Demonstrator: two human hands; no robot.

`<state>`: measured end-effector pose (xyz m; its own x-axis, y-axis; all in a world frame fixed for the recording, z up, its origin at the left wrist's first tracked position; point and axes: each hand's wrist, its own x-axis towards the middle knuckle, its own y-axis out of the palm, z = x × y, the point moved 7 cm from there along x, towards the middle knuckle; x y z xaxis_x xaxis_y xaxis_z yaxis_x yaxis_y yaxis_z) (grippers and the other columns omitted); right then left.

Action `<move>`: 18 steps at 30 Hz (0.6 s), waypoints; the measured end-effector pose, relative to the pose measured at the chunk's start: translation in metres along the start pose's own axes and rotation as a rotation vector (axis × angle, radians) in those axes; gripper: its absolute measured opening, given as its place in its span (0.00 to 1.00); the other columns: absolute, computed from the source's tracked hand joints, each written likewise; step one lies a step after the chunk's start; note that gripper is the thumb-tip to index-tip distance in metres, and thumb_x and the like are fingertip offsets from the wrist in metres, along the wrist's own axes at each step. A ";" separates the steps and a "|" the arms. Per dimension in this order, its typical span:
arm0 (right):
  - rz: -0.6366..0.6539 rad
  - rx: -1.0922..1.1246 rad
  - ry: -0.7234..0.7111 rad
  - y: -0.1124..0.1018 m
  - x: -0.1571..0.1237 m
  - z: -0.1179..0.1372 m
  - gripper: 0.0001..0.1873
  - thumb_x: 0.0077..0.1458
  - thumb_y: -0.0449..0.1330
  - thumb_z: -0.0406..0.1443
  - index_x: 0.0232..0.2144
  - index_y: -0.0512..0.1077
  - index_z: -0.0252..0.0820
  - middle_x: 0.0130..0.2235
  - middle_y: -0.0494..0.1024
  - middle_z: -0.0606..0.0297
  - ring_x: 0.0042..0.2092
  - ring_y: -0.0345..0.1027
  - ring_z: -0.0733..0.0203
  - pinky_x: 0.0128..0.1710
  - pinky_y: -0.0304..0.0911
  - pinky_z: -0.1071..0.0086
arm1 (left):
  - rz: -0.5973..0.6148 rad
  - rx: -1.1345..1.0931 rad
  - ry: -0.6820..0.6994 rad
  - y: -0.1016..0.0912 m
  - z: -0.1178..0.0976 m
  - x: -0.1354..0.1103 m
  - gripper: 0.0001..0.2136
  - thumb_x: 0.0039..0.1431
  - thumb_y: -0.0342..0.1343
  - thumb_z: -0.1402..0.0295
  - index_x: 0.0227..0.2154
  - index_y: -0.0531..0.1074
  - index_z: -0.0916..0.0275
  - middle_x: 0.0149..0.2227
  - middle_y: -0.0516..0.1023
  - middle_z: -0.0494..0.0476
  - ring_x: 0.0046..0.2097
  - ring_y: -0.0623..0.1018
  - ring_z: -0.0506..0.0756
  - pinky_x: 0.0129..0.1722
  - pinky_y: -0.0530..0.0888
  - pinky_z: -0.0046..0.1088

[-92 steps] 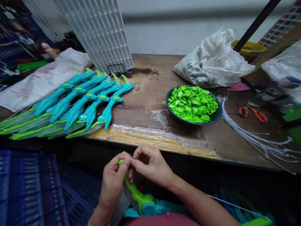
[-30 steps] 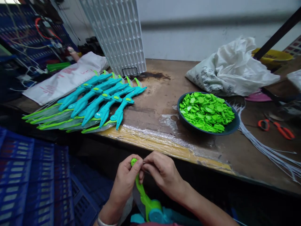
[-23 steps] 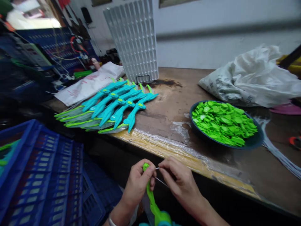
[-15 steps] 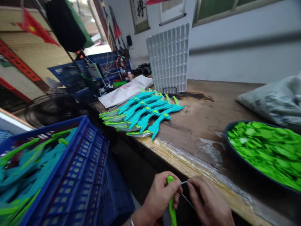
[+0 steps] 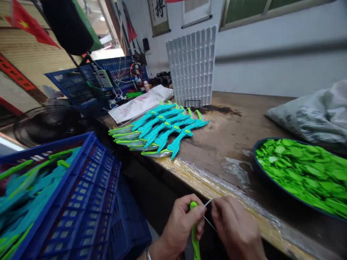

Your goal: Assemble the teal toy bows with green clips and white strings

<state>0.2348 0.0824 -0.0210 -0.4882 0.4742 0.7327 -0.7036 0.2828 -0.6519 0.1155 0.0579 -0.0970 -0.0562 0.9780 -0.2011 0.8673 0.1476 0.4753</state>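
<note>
At the bottom of the view my left hand (image 5: 180,225) is closed around the tip of a bright green plastic toy arm (image 5: 194,234). My right hand (image 5: 234,231) sits just to its right, fingers pinched on a thin white string (image 5: 208,203) that runs to the green tip. Both hands are below the front edge of the wooden workbench (image 5: 238,126). A row of several teal toy pieces (image 5: 162,126) with green trim lies on the bench beyond the hands.
A dark bowl (image 5: 261,173) heaped with small green plastic parts stands at right. A blue crate (image 5: 67,202) with teal and green pieces is at left. A white gridded tray (image 5: 193,66) leans upright at the back, white bags (image 5: 311,112) lie right and a white sack (image 5: 141,103) lies left.
The view has swung left and up, bringing the blue crate and shop background in and losing the scissors. My hands stay together on the green piece and string, now lower in view.
</note>
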 end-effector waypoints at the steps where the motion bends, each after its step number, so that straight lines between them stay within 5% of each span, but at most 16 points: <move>1: 0.041 0.020 -0.010 0.004 -0.003 0.006 0.06 0.66 0.54 0.29 0.38 0.70 0.41 0.29 0.70 0.63 0.31 0.66 0.60 0.31 0.59 0.66 | -0.001 0.014 0.006 0.000 -0.002 0.000 0.14 0.59 0.63 0.58 0.28 0.70 0.63 0.16 0.66 0.46 0.17 0.63 0.46 0.17 0.60 0.20; 9: 0.291 0.208 0.035 0.004 0.002 0.021 0.12 0.69 0.51 0.29 0.32 0.69 0.38 0.31 0.70 0.61 0.31 0.63 0.61 0.30 0.57 0.66 | -0.018 0.131 -0.009 -0.010 -0.007 -0.003 0.10 0.60 0.63 0.63 0.29 0.73 0.63 0.23 0.67 0.47 0.22 0.67 0.47 0.20 0.66 0.21; 18: 0.221 0.717 0.456 0.014 0.003 -0.008 0.10 0.68 0.56 0.35 0.31 0.68 0.40 0.28 0.72 0.68 0.29 0.67 0.67 0.31 0.60 0.72 | 0.036 0.117 0.055 -0.006 -0.011 0.004 0.09 0.58 0.65 0.64 0.28 0.76 0.64 0.28 0.68 0.49 0.22 0.68 0.46 0.18 0.67 0.20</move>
<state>0.2275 0.0942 -0.0291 -0.5051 0.7868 0.3547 -0.8473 -0.3739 -0.3772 0.1043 0.0621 -0.0912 -0.0478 0.9895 -0.1367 0.9208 0.0967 0.3779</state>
